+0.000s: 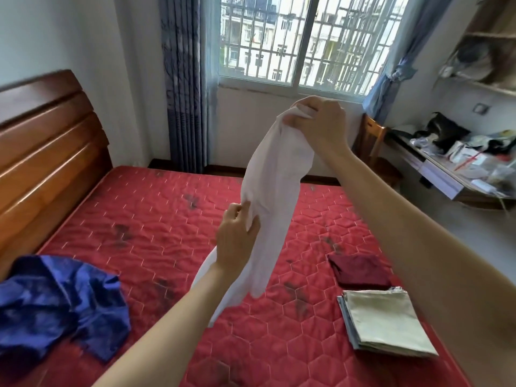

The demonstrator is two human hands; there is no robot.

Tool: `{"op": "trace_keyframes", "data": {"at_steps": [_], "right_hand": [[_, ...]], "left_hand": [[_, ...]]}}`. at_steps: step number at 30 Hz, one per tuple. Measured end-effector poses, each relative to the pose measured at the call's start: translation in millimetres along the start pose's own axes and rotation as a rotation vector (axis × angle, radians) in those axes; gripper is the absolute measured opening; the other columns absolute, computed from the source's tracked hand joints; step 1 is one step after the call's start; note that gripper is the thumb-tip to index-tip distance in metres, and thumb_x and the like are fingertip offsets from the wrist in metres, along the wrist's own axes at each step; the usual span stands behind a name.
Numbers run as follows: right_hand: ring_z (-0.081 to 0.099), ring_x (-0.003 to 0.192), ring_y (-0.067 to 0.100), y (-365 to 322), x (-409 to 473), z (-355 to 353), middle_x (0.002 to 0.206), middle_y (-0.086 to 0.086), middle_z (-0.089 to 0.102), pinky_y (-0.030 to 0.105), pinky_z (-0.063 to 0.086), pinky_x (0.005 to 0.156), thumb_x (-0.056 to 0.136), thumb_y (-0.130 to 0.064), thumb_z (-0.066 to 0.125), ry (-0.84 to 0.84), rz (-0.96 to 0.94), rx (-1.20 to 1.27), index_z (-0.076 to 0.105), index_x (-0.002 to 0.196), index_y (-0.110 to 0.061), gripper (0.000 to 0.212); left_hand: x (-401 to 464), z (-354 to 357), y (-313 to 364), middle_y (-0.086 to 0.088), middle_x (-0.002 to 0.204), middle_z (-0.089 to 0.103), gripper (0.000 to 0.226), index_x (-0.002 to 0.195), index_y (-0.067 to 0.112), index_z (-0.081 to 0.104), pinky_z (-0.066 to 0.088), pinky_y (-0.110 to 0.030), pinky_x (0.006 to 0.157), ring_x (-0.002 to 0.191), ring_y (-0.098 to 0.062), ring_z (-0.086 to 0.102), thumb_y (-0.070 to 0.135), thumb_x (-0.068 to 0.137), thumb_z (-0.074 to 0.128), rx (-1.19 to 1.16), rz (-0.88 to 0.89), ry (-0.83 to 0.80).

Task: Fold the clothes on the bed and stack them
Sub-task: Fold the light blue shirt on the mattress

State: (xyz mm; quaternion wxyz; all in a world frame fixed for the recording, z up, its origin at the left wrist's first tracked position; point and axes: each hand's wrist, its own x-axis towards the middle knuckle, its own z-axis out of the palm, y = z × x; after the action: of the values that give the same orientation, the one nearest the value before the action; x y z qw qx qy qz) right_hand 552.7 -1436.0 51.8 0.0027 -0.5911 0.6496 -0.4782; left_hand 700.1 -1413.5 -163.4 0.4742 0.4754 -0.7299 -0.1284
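Leftmost, a crumpled blue garment (60,305) lies unfolded near the bed's (167,213) left edge. Next, the left hand (237,238) pinches the white cloth (272,208) low down, while the right hand (321,124) grips its top end high above the bed's middle. So the cloth hangs long axis upright between the hands, off the bed. Toward the right edge sit a folded maroon piece (360,270) and a folded beige stack (386,322); the right hand is probably nearer them.

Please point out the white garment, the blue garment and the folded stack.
white garment (275,180): head view, its hanging middle.
blue garment (60,300): head view, its crumpled centre.
folded stack (386,321): head view, its top piece.
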Motion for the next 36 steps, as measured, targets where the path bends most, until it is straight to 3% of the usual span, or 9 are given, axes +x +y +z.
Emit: {"op": "trace_keyframes", "data": {"at_steps": [10, 13, 16, 19, 22, 26, 28, 32, 36], "right_hand": [[0.065, 0.096, 0.015, -10, -3, -25, 0.094, -0.006, 0.070, 0.037, 0.051, 0.089, 0.072, -0.037, 0.078, -0.021, -0.035, 0.016, 0.073, 0.098, -0.025, 0.029], [0.065, 0.095, 0.015, -7, -4, -37, 0.094, -0.006, 0.070, 0.039, 0.053, 0.088, 0.073, -0.037, 0.078, -0.028, -0.048, 0.020, 0.073, 0.097, -0.025, 0.027], [0.065, 0.095, 0.015, 4, -2, -55, 0.096, -0.006, 0.069, 0.040, 0.054, 0.086, 0.073, -0.036, 0.079, -0.038, -0.030, 0.038, 0.072, 0.096, -0.025, 0.027], [0.066, 0.095, 0.019, 20, 1, -71, 0.098, -0.001, 0.071, 0.042, 0.055, 0.085, 0.072, -0.035, 0.081, -0.065, -0.009, 0.043, 0.074, 0.102, -0.019, 0.035], [0.067, 0.094, 0.022, 37, 4, -84, 0.098, 0.005, 0.072, 0.043, 0.055, 0.085, 0.073, -0.033, 0.082, -0.098, -0.019, 0.051, 0.074, 0.103, -0.016, 0.035], [0.067, 0.089, 0.017, 53, 7, -88, 0.093, 0.003, 0.073, 0.045, 0.054, 0.085, 0.072, -0.029, 0.082, -0.125, -0.055, 0.063, 0.076, 0.095, -0.016, 0.027], [0.066, 0.087, 0.013, 57, 9, -86, 0.092, 0.001, 0.074, 0.045, 0.054, 0.086, 0.071, -0.030, 0.083, -0.145, -0.057, 0.080, 0.075, 0.091, -0.021, 0.024], [0.066, 0.083, 0.007, 56, 12, -76, 0.085, -0.009, 0.073, 0.041, 0.056, 0.084, 0.069, -0.034, 0.083, -0.152, -0.043, 0.130, 0.073, 0.080, -0.035, 0.016], [0.067, 0.083, 0.007, 48, 13, -65, 0.085, -0.010, 0.072, 0.035, 0.056, 0.081, 0.070, -0.034, 0.083, -0.144, -0.039, 0.143, 0.074, 0.084, -0.032, 0.017]], "left_hand": [[-3, 34, 45, -0.024, 0.123, 0.051, 0.089, 0.137, -0.005, 0.043, 0.053, -0.051, 0.083, 0.111, -0.040, 0.053, 0.047, 0.074, 0.079, 0.034, -0.227, 0.090], [6, 39, 52, -0.019, 0.112, 0.054, 0.070, 0.124, -0.003, 0.053, 0.052, -0.042, 0.072, 0.096, -0.034, 0.056, 0.044, 0.078, 0.077, -0.042, -0.253, 0.159], [17, 36, 43, -0.012, 0.103, 0.058, 0.038, 0.111, 0.003, 0.063, 0.038, -0.023, 0.068, 0.087, -0.029, 0.059, 0.032, 0.088, 0.069, -0.219, -0.309, 0.176], [26, 23, 26, -0.009, 0.086, 0.064, 0.021, 0.093, 0.000, 0.070, 0.041, -0.024, 0.067, 0.075, -0.028, 0.060, 0.019, 0.085, 0.073, -0.328, -0.239, 0.107], [34, 0, 16, -0.004, 0.079, 0.063, 0.018, 0.088, 0.001, 0.073, 0.047, -0.023, 0.065, 0.066, -0.016, 0.057, 0.015, 0.079, 0.077, -0.327, -0.139, 0.086], [50, -35, 2, -0.001, 0.078, 0.061, 0.018, 0.091, -0.001, 0.074, 0.048, -0.010, 0.066, 0.065, 0.005, 0.055, 0.008, 0.076, 0.079, -0.276, -0.031, 0.031], [59, -50, -2, -0.003, 0.079, 0.062, 0.017, 0.091, -0.002, 0.074, 0.050, -0.015, 0.068, 0.065, 0.001, 0.055, 0.007, 0.077, 0.079, -0.235, 0.031, 0.006], [66, -70, -9, -0.001, 0.080, 0.059, 0.015, 0.092, -0.002, 0.074, 0.040, -0.005, 0.065, 0.063, -0.001, 0.054, 0.006, 0.080, 0.076, -0.129, 0.125, 0.018], [63, -80, -17, -0.002, 0.077, 0.058, 0.014, 0.089, 0.000, 0.074, 0.038, -0.004, 0.064, 0.063, 0.000, 0.053, 0.008, 0.079, 0.078, -0.088, 0.137, 0.023]]}}
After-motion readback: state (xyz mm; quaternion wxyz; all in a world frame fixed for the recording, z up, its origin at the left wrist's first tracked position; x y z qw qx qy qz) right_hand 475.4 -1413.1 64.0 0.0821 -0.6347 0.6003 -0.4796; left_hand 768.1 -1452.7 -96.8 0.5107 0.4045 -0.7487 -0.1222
